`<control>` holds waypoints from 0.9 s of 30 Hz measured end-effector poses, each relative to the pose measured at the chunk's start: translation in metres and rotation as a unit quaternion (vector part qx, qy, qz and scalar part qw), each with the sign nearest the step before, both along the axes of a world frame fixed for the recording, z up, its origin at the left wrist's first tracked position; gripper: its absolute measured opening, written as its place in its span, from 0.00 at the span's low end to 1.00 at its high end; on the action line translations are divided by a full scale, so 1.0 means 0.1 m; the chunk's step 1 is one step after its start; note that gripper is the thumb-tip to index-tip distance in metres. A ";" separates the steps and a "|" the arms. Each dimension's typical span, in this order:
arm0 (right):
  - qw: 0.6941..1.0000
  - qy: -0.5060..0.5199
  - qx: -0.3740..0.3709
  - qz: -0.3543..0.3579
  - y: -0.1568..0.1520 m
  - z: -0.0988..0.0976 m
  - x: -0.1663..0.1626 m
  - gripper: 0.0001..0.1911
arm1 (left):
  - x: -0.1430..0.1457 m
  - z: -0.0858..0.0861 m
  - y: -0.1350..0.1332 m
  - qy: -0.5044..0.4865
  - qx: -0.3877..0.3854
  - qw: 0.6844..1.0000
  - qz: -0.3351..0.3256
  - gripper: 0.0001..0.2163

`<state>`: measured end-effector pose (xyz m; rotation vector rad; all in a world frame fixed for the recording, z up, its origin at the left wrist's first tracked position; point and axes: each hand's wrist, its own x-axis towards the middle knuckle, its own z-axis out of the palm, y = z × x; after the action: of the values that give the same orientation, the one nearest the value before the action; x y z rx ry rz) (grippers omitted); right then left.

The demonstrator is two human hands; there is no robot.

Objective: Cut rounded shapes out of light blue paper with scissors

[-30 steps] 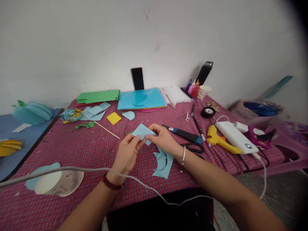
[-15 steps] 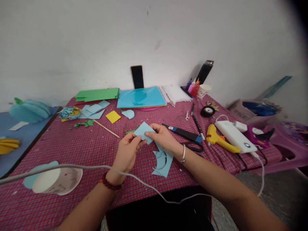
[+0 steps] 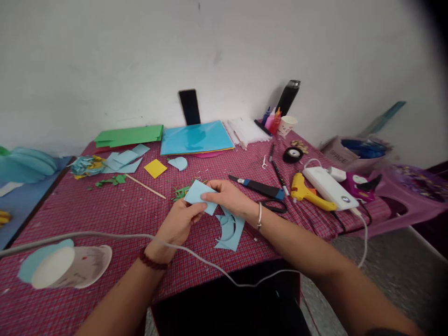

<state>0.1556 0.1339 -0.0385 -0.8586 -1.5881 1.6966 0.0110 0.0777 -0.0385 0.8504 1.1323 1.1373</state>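
Both hands pinch one small light blue paper piece (image 3: pixel 196 194) above the red checked tablecloth (image 3: pixel 112 210). My left hand (image 3: pixel 180 221) grips its near edge from below, fingers closed on it. From the right, my right hand (image 3: pixel 229 198) folds its thumb and fingers over the far edge. A light blue offcut with curved cut-outs (image 3: pixel 228 229) lies on the cloth just under my right wrist.
Scissors (image 3: pixel 261 191) and a yellow glue gun (image 3: pixel 310 196) lie right of my hands, beside a white power bank (image 3: pixel 327 186). Blue (image 3: pixel 196 137) and green (image 3: pixel 129 135) paper stacks sit at the back. A paper cup (image 3: pixel 66 266) lies near left. A grey cable (image 3: pixel 196 259) crosses my arms.
My view has shifted, so everything sits a little further left and lower. Both hands keep hold of the blue piece and have turned it slightly between the fingers.
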 end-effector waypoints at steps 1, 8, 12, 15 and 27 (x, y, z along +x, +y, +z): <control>1.000 0.002 -0.001 -0.002 0.00 0.00 0.00 0.10 | 0.00 0.00 0.00 -0.002 -0.003 1.000 -0.001 0.09; 0.999 -0.017 0.026 -0.009 0.01 0.03 0.03 0.11 | 0.04 0.05 -0.01 -0.029 -0.029 0.999 0.010 0.11; 0.999 -0.020 0.036 -0.021 0.01 0.02 0.02 0.12 | 0.06 0.06 -0.01 -0.021 -0.039 0.999 0.012 0.13; 0.997 -0.019 0.059 -0.036 0.02 0.02 0.02 0.14 | 0.05 0.08 -0.01 -0.015 -0.046 0.999 0.017 0.13; 0.996 0.009 0.043 -0.071 0.00 0.12 0.06 0.17 | -0.05 0.07 0.00 0.102 0.028 0.993 0.057 0.15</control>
<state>0.1620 0.1342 -0.0269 -0.8899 -1.5380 1.5216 0.0058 0.0778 -0.0311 0.9718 1.3360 1.2010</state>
